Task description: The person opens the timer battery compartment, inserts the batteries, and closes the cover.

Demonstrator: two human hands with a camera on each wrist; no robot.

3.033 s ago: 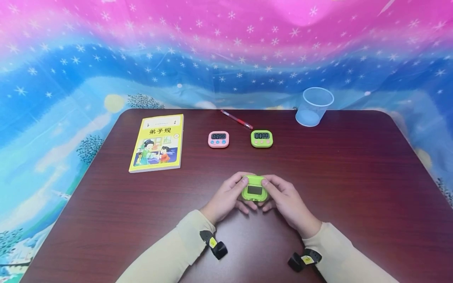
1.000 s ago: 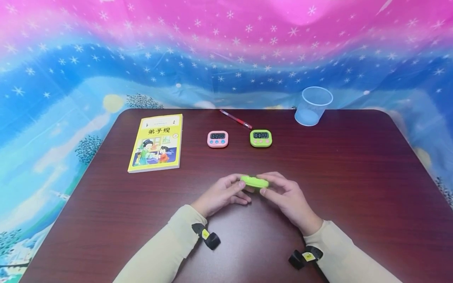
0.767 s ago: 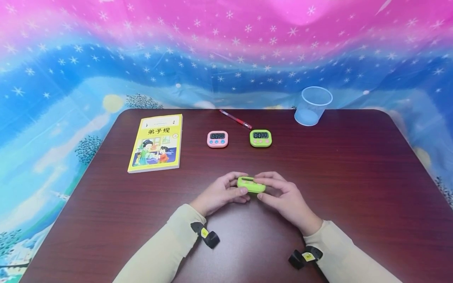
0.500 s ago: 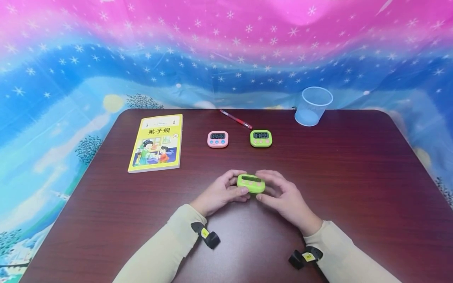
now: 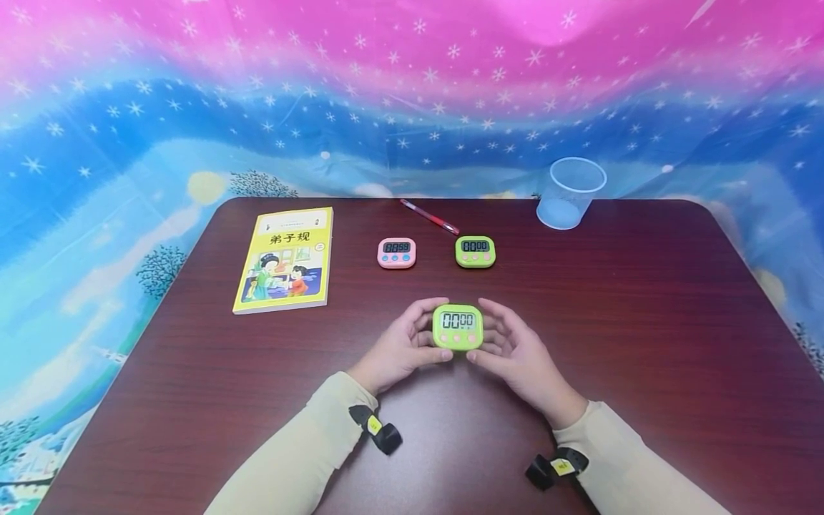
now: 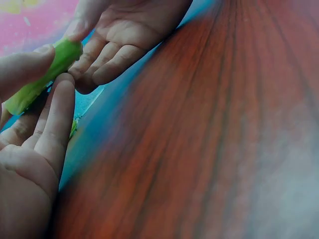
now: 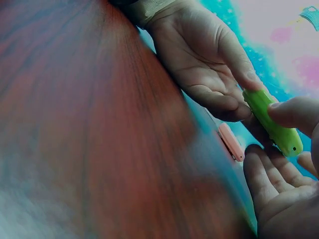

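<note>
In the head view, a green digital timer (image 5: 458, 329) is held above the near middle of the table, its face toward me. Its screen reads 00 00 above a row of pink buttons. My left hand (image 5: 402, 345) grips its left side, thumb at the lower corner and fingers around the edge and behind. On the other side, my right hand (image 5: 526, 361) holds it with thumb below and fingers at the right edge and behind. Both wrist views show the timer (image 7: 279, 127) edge-on between the thumbs and fingers; its back is mostly hidden.
Beyond the hands lie a pink timer (image 5: 396, 253) and a second green timer (image 5: 476, 252). A red pen (image 5: 429, 217) rests behind them. The yellow book (image 5: 285, 261) lies left, and a clear plastic cup (image 5: 571, 194) stands at the back right of the brown table (image 5: 644, 322).
The timer in my hands has been turned, from a blank screen to edge-on, then tilted up until its face shows lit digits. My hands stay near the same place, fingers shifting on its edges.
</note>
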